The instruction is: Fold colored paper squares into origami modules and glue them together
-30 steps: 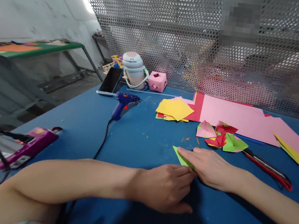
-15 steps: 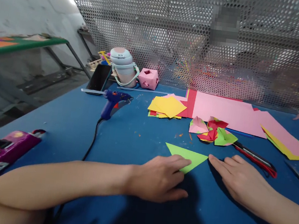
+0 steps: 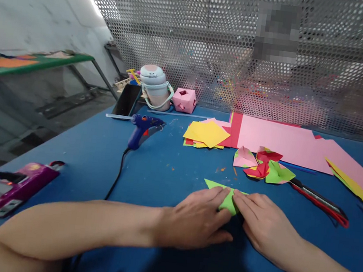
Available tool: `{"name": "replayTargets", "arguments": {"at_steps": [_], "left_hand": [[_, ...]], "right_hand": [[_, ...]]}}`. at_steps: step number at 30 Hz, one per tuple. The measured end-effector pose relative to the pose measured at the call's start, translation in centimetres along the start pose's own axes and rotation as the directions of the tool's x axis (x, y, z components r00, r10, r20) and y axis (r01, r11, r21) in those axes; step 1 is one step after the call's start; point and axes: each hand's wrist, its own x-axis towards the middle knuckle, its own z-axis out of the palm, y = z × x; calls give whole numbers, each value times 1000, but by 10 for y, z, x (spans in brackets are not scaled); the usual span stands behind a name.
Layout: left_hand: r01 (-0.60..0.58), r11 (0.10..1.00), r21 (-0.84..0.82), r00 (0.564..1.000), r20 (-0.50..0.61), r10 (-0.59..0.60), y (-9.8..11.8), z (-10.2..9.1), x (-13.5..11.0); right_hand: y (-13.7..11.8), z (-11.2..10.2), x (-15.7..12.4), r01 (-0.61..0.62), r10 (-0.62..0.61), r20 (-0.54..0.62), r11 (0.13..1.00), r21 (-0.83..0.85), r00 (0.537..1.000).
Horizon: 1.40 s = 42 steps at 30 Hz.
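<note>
A light green sheet of paper (image 3: 228, 202), folded into a triangle, lies flat on the blue table (image 3: 150, 172). My left hand (image 3: 198, 217) rests across its left and middle part, fingertips pressing down and thumb held apart. From the right, my right hand (image 3: 268, 226) lays its extended fingers on the paper's right corner. Both hands hide much of the sheet. Just beyond them are folded paper pieces in pink (image 3: 244, 157), red (image 3: 258, 169) and green (image 3: 279, 172).
Behind the hands lie a stack of yellow paper squares (image 3: 207, 133) and pink sheets (image 3: 276, 140). A red-handled cutter (image 3: 322, 202) is at right. To the left are a blue glue gun (image 3: 139, 131), a purple power strip (image 3: 26, 185), a phone (image 3: 127, 99), a bottle (image 3: 156, 88) and a pink paper cube (image 3: 185, 100).
My right hand has slid left from beside the triangle's right corner onto the paper. My left hand stays pressed on it. The view has shifted slightly.
</note>
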Motion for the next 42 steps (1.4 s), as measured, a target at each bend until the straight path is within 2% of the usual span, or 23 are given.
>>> {"name": "replayTargets", "arguments": {"at_steps": [3, 7, 12, 16, 18, 22, 25, 27, 29, 31, 33, 34, 36, 38, 39, 40, 42], "left_hand": [[96, 982, 164, 995, 8, -99, -1, 0, -3], [151, 932, 329, 985, 28, -170, -3, 2, -4], [205, 892, 404, 967, 57, -248, -7, -5, -6], [224, 924, 310, 948, 153, -281, -16, -18, -3], [247, 942, 227, 947, 151, -284, -22, -20, 1], [205, 977, 61, 977, 55, -208, -31, -12, 6], [161, 987, -21, 987, 12, -161, -33, -6, 7], [175, 978, -116, 983, -42, -181, -32, -5, 7], [238, 941, -239, 959, -96, -267, -30, -9, 6], [330, 867, -373, 915, -100, -391, -27, -13, 7], [428, 722, -544, 856, -14, -517, -24, -16, 8], [463, 608, -645, 827, 67, -558, -22, -16, 9], [500, 319, -805, 782, 262, -565, -20, -16, 11], [498, 66, -864, 761, 399, -512, -19, -14, 12], [494, -6, -869, 755, 433, -492, -18, -14, 13], [492, -38, -870, 750, 446, -489, -19, -13, 13], [495, -23, -869, 741, 436, -511, -21, -13, 14]], "right_hand": [[0, -4, 2, 4, -5, -18, 999, -45, 1000], [3, -9, 3, -22, 21, -9, 989, -146, 1000], [6, -18, -1, -67, 70, 3, 967, -245, 998], [9, -23, -2, -109, 122, 47, 971, -214, 991], [12, -21, -1, -137, 147, 39, 972, -189, 988], [16, -12, 2, -189, 185, -42, 974, -128, 982], [17, -9, 3, -219, 217, -101, 976, -14, 971], [16, -8, 3, -259, 268, -117, 962, 83, 956], [15, -8, 3, -314, 339, -115, 930, 190, 934], [13, -8, 3, -392, 440, -84, 859, 328, 894], [10, -7, 5, -487, 570, -10, 711, 508, 822], [9, -7, 7, -516, 628, 38, 602, 609, 777], [7, -7, 10, -505, 699, 129, 363, 783, 703], [5, -7, 13, -457, 709, 193, 202, 866, 678], [4, -8, 14, -452, 702, 213, 172, 875, 680], [4, -8, 14, -465, 691, 232, 168, 869, 685], [3, -10, 14, -505, 671, 262, 194, 841, 694]]}}
